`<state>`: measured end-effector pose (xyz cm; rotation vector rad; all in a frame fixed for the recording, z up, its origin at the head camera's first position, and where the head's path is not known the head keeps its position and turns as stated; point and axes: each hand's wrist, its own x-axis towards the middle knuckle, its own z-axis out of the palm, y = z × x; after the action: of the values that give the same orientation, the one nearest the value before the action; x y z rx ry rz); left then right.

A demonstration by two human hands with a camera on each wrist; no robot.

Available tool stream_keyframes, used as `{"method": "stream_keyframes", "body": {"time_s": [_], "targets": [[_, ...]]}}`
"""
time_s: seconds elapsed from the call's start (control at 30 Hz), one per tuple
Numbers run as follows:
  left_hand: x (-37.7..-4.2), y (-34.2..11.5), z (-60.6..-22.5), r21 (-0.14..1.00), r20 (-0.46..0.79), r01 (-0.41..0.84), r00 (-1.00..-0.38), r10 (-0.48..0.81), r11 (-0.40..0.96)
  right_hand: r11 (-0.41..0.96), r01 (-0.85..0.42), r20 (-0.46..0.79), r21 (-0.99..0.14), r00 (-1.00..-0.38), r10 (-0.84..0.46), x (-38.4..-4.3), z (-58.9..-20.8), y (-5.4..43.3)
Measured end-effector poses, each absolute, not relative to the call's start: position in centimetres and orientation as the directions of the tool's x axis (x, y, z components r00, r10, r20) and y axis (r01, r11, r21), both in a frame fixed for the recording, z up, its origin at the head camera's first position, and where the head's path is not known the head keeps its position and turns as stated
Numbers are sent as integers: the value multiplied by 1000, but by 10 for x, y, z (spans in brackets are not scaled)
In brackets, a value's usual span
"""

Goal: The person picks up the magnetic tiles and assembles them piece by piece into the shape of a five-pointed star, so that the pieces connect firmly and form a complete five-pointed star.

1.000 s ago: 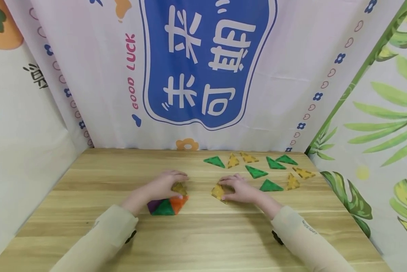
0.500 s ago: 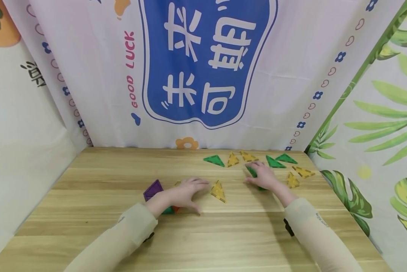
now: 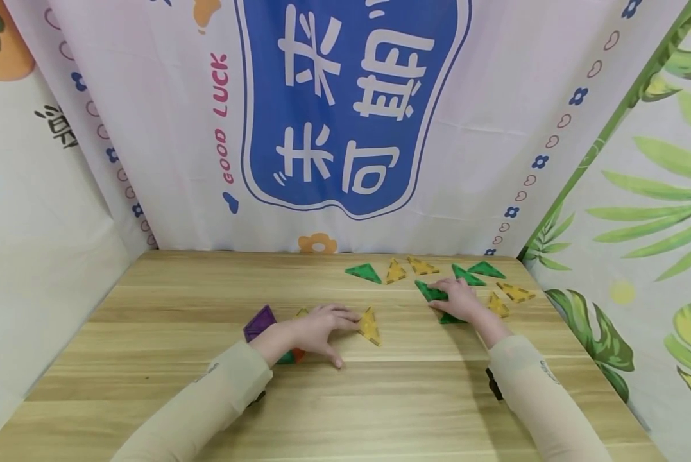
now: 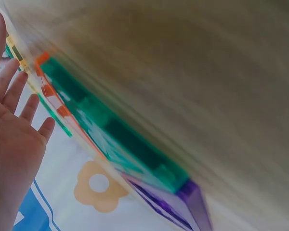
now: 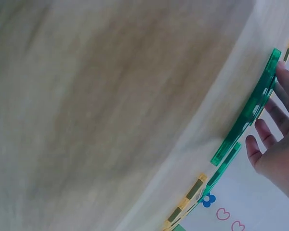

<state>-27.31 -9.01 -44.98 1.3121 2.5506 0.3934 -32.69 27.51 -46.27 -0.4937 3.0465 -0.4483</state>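
My left hand lies low over the table with spread, relaxed fingers, its fingertips touching the edge of a yellow triangular magnetic tile. Beneath that hand, partly covered, sits a joined group with a purple tile, a green tile and an orange tile; another yellow tile peeks out behind. My right hand holds a green triangular magnetic tile between thumb and index finger, hiding its right end. Just below that hand, another green triangle is partly covered.
Along the back right lie more loose triangles: green ones and yellow ones. A printed curtain hangs behind the wooden table.
My left hand has left the joined group and moved right to the yellow tile. The right hand has let go of that yellow tile and moved right and back to a green triangle.
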Motion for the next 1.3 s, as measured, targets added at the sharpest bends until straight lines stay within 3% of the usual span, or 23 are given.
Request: {"method": "stream_keyframes", "body": {"time_s": [0.27, 0.67, 1.07, 1.2, 1.3], "targets": [[-276, -104, -448, 385, -86, 736, -572, 815, 557, 869, -390, 38, -304, -916, -398, -323, -462, 265], [-282, -121, -452, 407, -94, 705, -601, 794, 581, 768, -593, 52, -243, -798, -600, -306, -455, 246], [-278, -120, -449, 417, -111, 682, -618, 778, 601, 634, -705, 51, -317, -680, -731, -295, -457, 234], [-280, -120, -450, 410, -110, 681, -623, 775, 606, 633, -691, 59, -348, -690, -721, -294, -456, 230], [-280, -121, -451, 413, -109, 680, -623, 774, 606, 713, -616, 70, -336, -771, -633, -292, -455, 227]]}}
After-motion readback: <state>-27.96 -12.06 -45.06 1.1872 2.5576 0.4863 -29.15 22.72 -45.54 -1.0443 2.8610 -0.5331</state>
